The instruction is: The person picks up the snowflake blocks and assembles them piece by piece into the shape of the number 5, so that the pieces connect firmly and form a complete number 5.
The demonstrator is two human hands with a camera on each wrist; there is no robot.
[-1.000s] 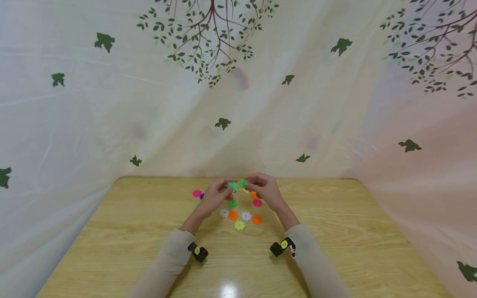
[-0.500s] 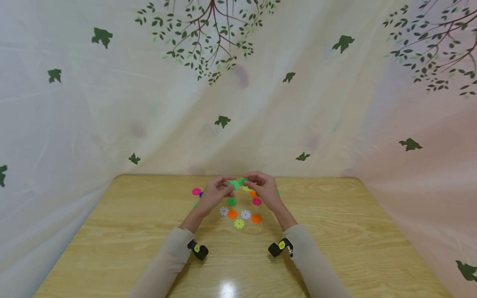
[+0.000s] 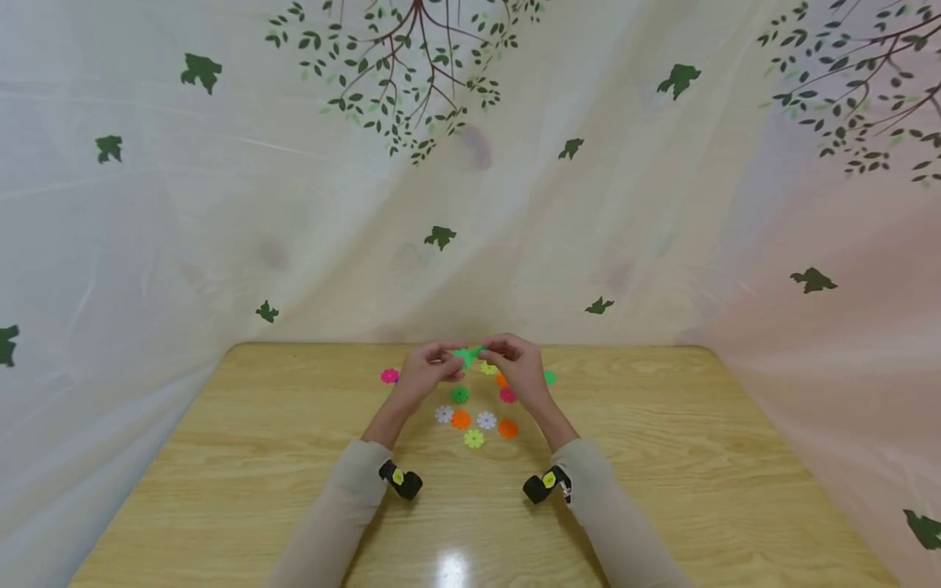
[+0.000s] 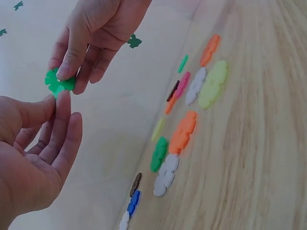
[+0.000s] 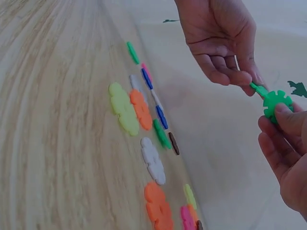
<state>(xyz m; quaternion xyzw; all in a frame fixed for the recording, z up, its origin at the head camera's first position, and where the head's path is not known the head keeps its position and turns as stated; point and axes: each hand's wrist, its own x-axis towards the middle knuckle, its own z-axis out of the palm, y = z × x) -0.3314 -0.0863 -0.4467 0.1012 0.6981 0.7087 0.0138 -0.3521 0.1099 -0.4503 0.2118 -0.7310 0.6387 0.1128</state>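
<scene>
My left hand [image 3: 425,376] and right hand [image 3: 522,371] are raised over the far part of the table, fingertips close together. The right thumb and fingers pinch a green notched plastic disc [image 5: 277,104], a snowflake-style building piece. In the right wrist view a second green disc [image 5: 258,88], nearly edge-on, is pinched in the left fingertips. The two discs touch at their edges, at an angle to each other. Whether their slots are fully engaged cannot be told. Fingers cover part of both discs.
Several loose discs lie on the wooden table [image 3: 662,457] beneath the hands: yellow [image 3: 474,439], orange [image 3: 507,429], white [image 3: 487,420], green [image 3: 459,395] and pink [image 3: 390,376]. Blue [image 5: 161,117] and brown [image 5: 174,143] ones show too. A patterned cloth [image 3: 331,245] hangs behind the table's far edge.
The hands have come slightly closer together. The two green discs, apart a second ago, now meet, and the left one has turned. The loose discs have stayed in place.
</scene>
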